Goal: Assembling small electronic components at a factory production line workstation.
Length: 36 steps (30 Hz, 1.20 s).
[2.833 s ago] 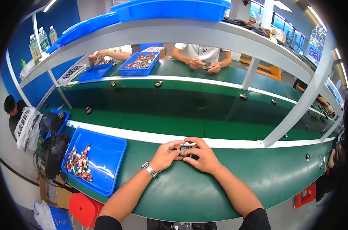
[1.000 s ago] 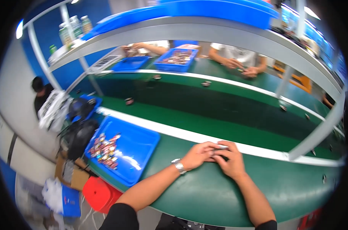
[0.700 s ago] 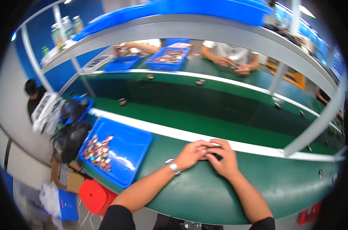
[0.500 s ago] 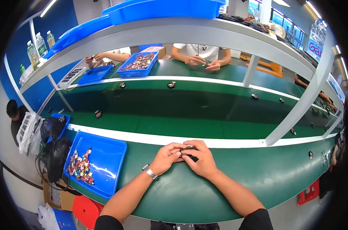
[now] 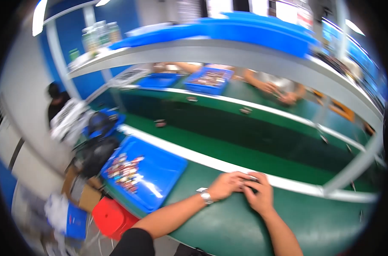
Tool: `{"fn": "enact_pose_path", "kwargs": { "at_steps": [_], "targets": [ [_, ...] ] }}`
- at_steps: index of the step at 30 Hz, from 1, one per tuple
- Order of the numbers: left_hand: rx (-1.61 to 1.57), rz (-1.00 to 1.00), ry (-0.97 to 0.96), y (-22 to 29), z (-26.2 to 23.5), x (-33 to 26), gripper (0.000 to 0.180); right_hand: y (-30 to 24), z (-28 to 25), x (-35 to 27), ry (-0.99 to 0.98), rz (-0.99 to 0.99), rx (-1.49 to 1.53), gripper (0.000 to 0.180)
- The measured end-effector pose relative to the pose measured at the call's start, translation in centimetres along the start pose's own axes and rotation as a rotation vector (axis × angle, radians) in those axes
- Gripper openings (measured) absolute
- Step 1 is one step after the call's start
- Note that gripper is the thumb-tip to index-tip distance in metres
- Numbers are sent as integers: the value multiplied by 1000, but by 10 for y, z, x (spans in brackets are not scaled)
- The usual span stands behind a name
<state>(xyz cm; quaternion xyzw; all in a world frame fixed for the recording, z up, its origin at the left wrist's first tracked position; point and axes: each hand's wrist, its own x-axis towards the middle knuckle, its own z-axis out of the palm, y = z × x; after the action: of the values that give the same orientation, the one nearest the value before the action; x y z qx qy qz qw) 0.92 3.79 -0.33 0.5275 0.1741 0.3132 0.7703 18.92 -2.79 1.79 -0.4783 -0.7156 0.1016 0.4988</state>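
Observation:
My left hand (image 5: 226,186), with a metal watch at the wrist, meets my right hand (image 5: 261,195) over the green worktable (image 5: 219,222). Between the fingertips of both hands is a small dark part (image 5: 252,180), mostly covered and blurred, so its kind does not show. The fingers of both hands are closed around it. To the left of my hands lies a blue tray (image 5: 166,164). A pile of small red, white and gold parts (image 5: 124,171) fills its left side.
Behind my hands runs a white rail (image 5: 202,161), then a green belt (image 5: 202,141) carrying scattered small parts. A grey shelf (image 5: 202,49) with blue trays spans above. Across, a co-worker's hands (image 5: 279,91) are near a blue bin (image 5: 209,90). A red stool (image 5: 112,216) stands lower left.
The view has swung left and tilted, so the scene shifts right and blurs. My hands stay together around the small dark part.

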Motion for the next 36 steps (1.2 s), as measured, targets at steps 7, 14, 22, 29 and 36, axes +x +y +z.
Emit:
{"fn": "enact_pose_path", "kwargs": {
  "at_steps": [7,14,22,29,36],
  "targets": [
    [34,39,91,1,-4,-14,30,-18,15,6,-82,218,180,20],
    [72,75,21,-1,10,2,29,-5,-1,0,-43,112,43,21],
    [59,20,134,16,-5,-14,28,-15,11,11,39,-58,-15,21],
    [55,-15,107,12,-3,-10,28,-15,0,6,17,-36,-2,20],
    [80,1,163,15,0,-13,26,-20,4,8,-51,55,98,19]
  ]
}}
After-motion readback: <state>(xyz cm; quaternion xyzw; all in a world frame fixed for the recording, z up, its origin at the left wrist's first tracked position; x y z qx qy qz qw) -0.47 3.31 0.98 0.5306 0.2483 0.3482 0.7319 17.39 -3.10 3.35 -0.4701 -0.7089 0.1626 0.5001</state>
